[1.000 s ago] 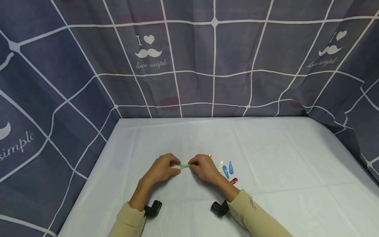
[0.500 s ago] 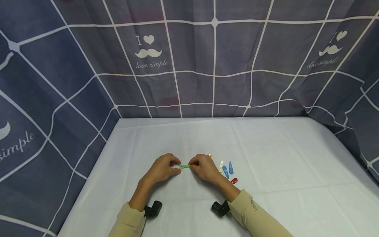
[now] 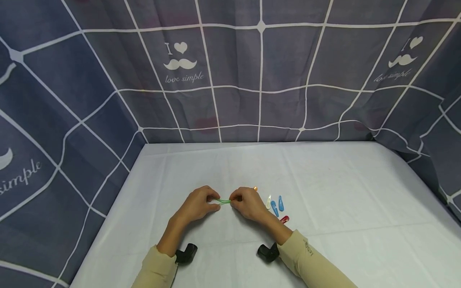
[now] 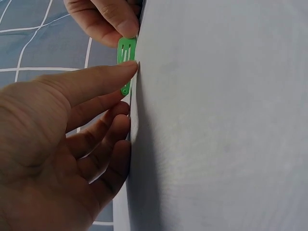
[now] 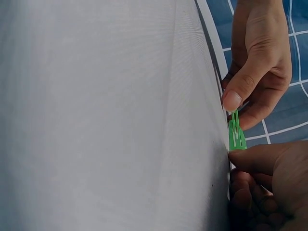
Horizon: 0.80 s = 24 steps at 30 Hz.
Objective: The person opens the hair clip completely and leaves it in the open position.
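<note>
Green hair clip (image 3: 225,201) is suspended between the 2 hands, a finger's grip at each end. Left hand (image 3: 198,204) pinches its narrow end between thumb and index finger, the other fingers loosely bent below, as the left wrist view shows. Right hand (image 3: 250,204) pinches the wide end with its fingertips, so both hands are clamped on the same clip, facing each other with a small gap between them that the green clip bridges. From the head view, 2 thin green strips with a narrow opening between them show in that gap; whether the clip touches the white cloth (image 3: 230,168) beneath the hands I cannot tell. Just to the right of the right hand lie 1 pale clip (image 3: 268,202) and, a little farther out, 2 blue clips: the nearer blue clip (image 3: 274,209) and the farther blue clip (image 3: 281,203), close together. Red clip (image 3: 285,220) lies beside the right forearm, partly hidden by it. Beyond the right hand's knuckles, a small orange item (image 3: 255,188) peeks out, mostly covered. Black devices (image 3: 186,254) sit at the inner side of both wrists, next to tan sleeves (image 3: 317,264). Ahead of the hands, past the cloth's far edge, hangs a dark curtain (image 3: 237,80) with white grid lines.
</note>
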### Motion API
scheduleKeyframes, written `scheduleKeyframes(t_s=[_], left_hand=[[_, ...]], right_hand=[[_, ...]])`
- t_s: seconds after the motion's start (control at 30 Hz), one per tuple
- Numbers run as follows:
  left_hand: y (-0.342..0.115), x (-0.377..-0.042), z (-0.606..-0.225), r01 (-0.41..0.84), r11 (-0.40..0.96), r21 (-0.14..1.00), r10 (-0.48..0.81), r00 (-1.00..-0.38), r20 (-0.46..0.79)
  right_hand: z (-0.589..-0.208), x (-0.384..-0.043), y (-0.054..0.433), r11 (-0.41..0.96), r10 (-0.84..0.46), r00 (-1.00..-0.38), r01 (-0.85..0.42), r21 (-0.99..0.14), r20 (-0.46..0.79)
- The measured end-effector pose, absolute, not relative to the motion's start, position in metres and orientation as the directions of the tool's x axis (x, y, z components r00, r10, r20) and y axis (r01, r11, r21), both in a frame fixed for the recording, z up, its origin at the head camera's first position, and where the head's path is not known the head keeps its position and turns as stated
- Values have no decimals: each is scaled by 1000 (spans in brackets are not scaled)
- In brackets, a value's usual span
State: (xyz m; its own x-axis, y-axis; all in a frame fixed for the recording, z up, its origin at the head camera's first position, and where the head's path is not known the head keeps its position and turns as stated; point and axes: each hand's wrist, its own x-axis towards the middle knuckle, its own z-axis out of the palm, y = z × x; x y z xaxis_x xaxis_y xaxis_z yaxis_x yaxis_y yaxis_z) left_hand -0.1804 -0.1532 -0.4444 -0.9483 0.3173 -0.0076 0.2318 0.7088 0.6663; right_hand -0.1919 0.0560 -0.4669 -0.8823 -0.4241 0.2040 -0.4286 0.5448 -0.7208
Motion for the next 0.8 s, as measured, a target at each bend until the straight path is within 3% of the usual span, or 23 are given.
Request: scheduleKeyframes(t_s=[0.8], left_hand=[[-152,-181,-444,225,719,657,316,-949,-20]], right_hand=[[-466,-191,57,516,-418,-887,-409,-753,195]])
